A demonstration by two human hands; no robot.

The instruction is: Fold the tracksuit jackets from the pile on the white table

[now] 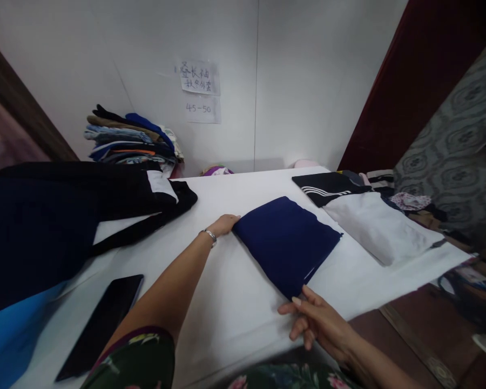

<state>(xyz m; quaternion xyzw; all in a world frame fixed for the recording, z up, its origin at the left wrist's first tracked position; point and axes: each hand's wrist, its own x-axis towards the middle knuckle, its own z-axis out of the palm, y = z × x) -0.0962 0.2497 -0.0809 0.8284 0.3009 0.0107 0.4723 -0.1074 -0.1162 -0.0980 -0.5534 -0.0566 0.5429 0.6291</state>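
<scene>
A folded navy-blue garment (pixel 285 243) lies flat on the white table, set at an angle in front of me. My left hand (pixel 225 223), with a bracelet at the wrist, pinches its left corner. At the corner nearest me is my right hand (pixel 318 319), palm partly turned up and fingers spread. Its fingertips are close to the fabric edge; whether they touch it I cannot tell. Just right of the navy piece lie a folded white garment (pixel 380 227) and a folded black garment with white stripes (pixel 328 186).
Black clothing (pixel 85 189) and dark navy fabric (pixel 32 232) cover the table's left side. A dark phone-like slab (pixel 101 327) lies beside my left forearm. A tall stack of folded clothes (pixel 132 140) stands by the wall, below paper notes (pixel 200 78). The table edge (pixel 409 292) drops off at right.
</scene>
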